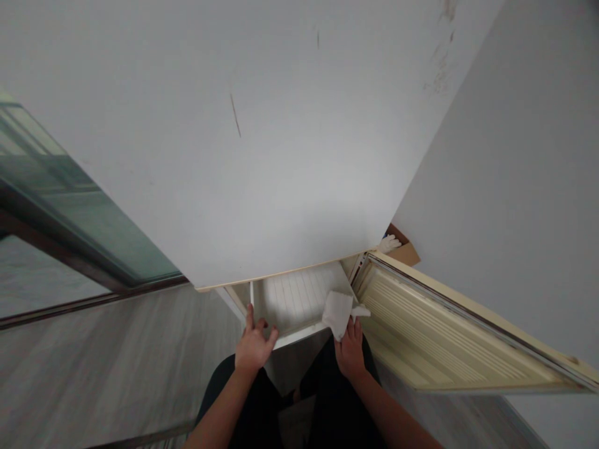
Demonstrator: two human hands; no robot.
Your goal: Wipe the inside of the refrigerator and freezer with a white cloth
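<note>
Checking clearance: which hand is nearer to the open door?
Right. The right hand, holding the white cloth, is just left of the open door; the left hand is farther off, at the left side of the drawer.

My cloth (337,312) is white, the drawer (297,296) white and lined, the door (421,330) at right cream with striped ridges, my trousers (339,415) black, the floor (163,355) streaked grey.

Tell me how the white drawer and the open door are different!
The drawer is white, but the door is creamy yellow on its inner side. The drawer is open at the top like a box, while the door is a broad panel swung out to the side. The left hand is at the drawer; neither hand is on the door. Both have straight lines across them.
</note>
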